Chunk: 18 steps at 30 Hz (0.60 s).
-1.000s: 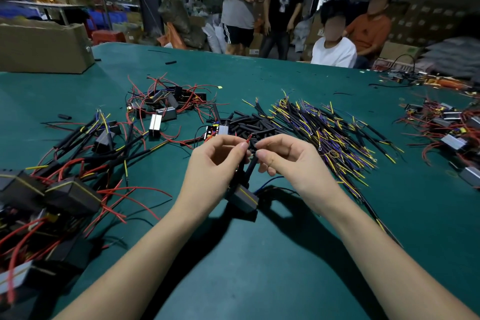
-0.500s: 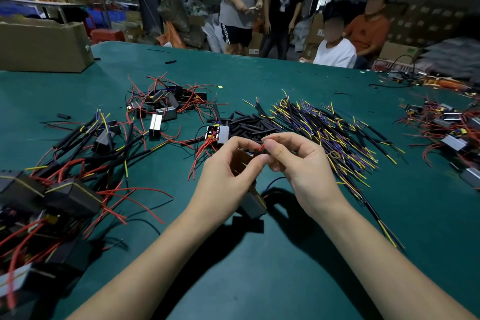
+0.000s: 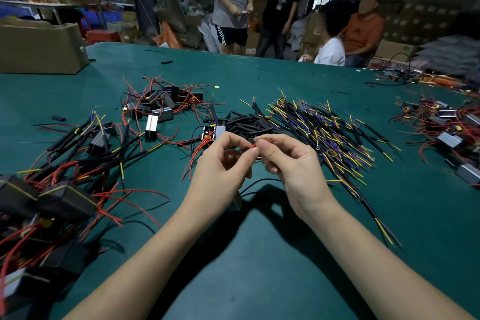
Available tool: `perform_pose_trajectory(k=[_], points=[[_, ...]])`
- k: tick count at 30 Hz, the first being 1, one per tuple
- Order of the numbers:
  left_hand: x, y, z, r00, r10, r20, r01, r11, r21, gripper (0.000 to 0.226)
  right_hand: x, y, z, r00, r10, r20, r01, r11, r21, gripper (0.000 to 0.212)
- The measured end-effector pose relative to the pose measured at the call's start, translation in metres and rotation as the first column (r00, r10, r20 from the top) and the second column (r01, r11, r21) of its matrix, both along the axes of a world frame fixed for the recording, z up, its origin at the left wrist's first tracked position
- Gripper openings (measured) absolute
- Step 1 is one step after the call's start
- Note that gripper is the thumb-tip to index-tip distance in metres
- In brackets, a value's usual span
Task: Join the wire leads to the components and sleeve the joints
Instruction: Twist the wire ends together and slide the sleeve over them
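Hands (image 3: 259, 161) pinching red lead (image 3: 255, 145), cardboard box (image 3: 41, 47)

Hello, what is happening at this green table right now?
A person is working on wire leads with both hands above the table. The left hand and the right hand pinch a thin red lead between their fingertips. Short black sleeves and a pile of multicoloured wires lie just beyond.
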<state>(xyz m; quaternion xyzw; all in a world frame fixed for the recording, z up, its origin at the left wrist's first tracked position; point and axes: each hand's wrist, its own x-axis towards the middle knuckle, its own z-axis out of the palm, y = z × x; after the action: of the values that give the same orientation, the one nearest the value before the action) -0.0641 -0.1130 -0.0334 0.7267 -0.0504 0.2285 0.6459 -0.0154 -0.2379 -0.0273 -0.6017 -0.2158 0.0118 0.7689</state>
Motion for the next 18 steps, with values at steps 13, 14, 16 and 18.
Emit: perform_pose_trajectory(k=[13, 14, 16, 18], points=[[0.007, 0.006, -0.011, 0.986, 0.162, 0.023, -0.164, 0.985, 0.060, 0.016, 0.039, -0.024, 0.027, 0.987, 0.039, -0.156, -0.059, 0.991, -0.123, 0.014], [0.008, 0.008, -0.012, 0.985, 0.173, 0.019, -0.173, 0.984, 0.034, 0.016, 0.050, -0.031, 0.032, 0.979, -0.049, -0.195, 0.031, 0.995, -0.093, 0.014], [0.009, 0.009, -0.012, 0.983, 0.181, 0.014, -0.181, 0.983, -0.006, 0.017, 0.072, -0.044, 0.039, 0.946, -0.240, -0.220, 0.214, 0.968, -0.134, 0.015], [0.010, 0.009, -0.013, 0.984, 0.179, 0.010, -0.179, 0.984, -0.020, 0.017, 0.092, -0.054, 0.038, 0.904, -0.393, -0.170, 0.331, 0.893, -0.305, 0.012]])
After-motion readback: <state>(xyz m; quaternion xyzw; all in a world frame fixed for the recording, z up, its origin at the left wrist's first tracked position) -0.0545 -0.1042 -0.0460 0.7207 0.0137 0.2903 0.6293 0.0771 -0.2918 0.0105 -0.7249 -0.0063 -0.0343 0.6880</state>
